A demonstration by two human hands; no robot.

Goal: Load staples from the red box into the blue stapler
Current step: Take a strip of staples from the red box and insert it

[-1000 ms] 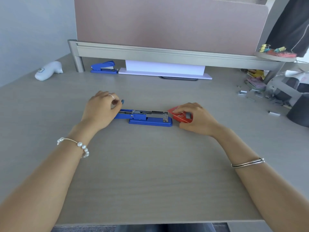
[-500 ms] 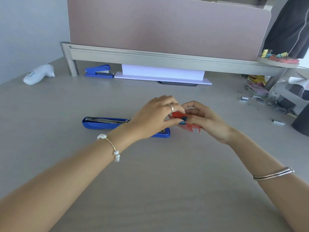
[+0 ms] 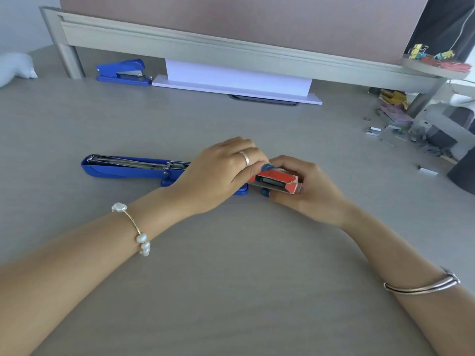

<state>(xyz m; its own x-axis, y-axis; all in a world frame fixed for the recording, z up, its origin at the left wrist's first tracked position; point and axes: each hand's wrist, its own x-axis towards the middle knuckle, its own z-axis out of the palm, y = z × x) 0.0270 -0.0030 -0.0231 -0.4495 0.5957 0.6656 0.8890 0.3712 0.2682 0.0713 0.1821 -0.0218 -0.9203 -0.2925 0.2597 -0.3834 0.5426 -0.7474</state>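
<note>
At the 3 o'clock end of the opened blue stapler [image 3: 128,167] on the tabletop [image 3: 231,278], the right hand [image 3: 305,191] cups the light, crushable red box [image 3: 279,181] by its sides while the left hand [image 3: 218,176] pinches at its open end, where brittle staple strips likely want gentle fingertips.

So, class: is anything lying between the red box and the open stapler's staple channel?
Only the left hand, reaching across the stapler to the red box held in the right hand.

A grey wood-grain worktop [image 3: 231,291] fills the frame in soft daylight, backed along the top by a mauve partition panel [image 3: 244,19] on a pale metal rail [image 3: 205,44], with a light wall [image 3: 23,21] at upper left.
</note>
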